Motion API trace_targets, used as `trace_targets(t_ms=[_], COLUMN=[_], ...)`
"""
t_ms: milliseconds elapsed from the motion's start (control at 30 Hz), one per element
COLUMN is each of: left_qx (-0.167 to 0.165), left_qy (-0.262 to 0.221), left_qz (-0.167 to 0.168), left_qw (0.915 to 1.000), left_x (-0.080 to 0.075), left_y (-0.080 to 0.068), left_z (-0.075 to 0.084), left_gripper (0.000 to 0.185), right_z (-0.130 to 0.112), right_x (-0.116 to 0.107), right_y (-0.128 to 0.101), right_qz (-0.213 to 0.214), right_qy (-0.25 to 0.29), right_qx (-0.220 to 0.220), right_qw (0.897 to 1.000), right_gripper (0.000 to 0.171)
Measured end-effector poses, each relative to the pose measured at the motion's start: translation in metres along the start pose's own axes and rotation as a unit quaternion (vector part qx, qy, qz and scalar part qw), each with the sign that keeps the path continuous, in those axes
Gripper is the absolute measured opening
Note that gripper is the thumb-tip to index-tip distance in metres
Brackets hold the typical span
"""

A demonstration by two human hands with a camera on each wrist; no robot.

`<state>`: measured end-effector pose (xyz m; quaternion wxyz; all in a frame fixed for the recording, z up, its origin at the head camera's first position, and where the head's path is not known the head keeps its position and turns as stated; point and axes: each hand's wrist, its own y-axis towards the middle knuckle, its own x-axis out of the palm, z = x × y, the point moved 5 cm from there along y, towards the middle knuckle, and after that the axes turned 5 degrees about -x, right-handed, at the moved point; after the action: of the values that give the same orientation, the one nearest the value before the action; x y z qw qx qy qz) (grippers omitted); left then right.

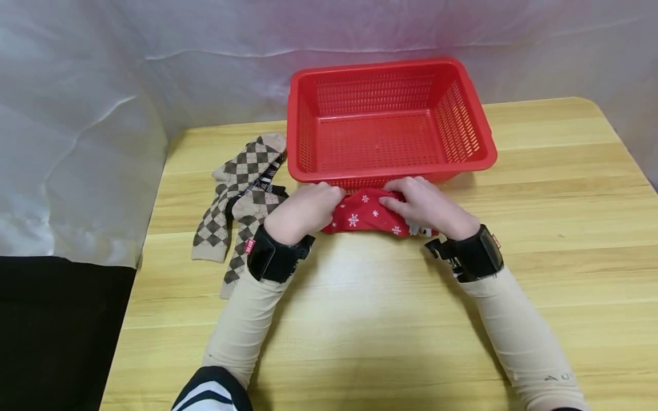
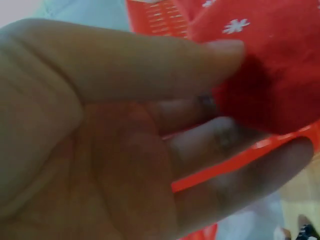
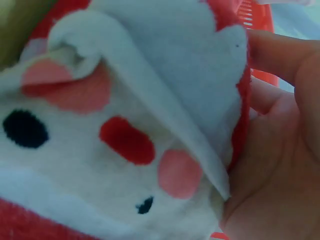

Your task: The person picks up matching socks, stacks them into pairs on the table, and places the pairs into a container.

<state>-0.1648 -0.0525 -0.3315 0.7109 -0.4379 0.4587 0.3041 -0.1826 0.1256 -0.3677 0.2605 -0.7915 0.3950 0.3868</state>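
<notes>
A red sock [image 1: 371, 212] with white snowflakes is held across the table just in front of the red basket. My left hand [image 1: 311, 206] pinches its left end; the left wrist view shows the thumb [image 2: 220, 57] on the red cloth and other fingers behind and below it. At the other end my right hand [image 1: 418, 202] grips the sock's top edge, thumb in front. In the right wrist view a white part with a cartoon face [image 3: 125, 140] fills the picture, its white edge folded over. The fingers behind it are partly hidden.
The red plastic basket [image 1: 375, 94] with slotted walls stands at the back of the wooden table [image 1: 565, 257]. Left of it lie brown-and-beige argyle socks [image 1: 247, 168], with a dark patterned cloth [image 1: 267, 177] among them. A pale curtain [image 1: 221, 80] hangs behind.
</notes>
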Motion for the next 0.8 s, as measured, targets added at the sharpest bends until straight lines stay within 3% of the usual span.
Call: trace_targets(t_ms=[233, 433, 667, 800], left_qx=[-0.023, -0.007, 0.027, 0.012], left_qy=[-0.048, -0.108, -0.186, -0.189], left_qz=[-0.038, -0.056, -0.057, -0.068], left_qw=[0.9979, 0.9926, 0.9806, 0.9795], left_x=[0.015, 0.026, 0.027, 0.027], left_y=[0.021, 0.034, 0.037, 0.036], left_z=[-0.018, -0.032, -0.041, -0.047], left_gripper=[0.029, 0.036, 0.043, 0.035], right_z=[0.008, 0.020, 0.035, 0.042], right_x=[0.003, 0.004, 0.001, -0.001], right_y=[0.004, 0.004, -0.002, -0.005], right_qz=[-0.005, -0.007, -0.036, -0.047], right_qy=[-0.013, 0.000, 0.024, 0.045], right_qx=[0.010, 0.027, 0.050, 0.060], right_qw=[1.000, 1.000, 0.998, 0.996], right_gripper=[0.028, 0.030, 0.041, 0.043])
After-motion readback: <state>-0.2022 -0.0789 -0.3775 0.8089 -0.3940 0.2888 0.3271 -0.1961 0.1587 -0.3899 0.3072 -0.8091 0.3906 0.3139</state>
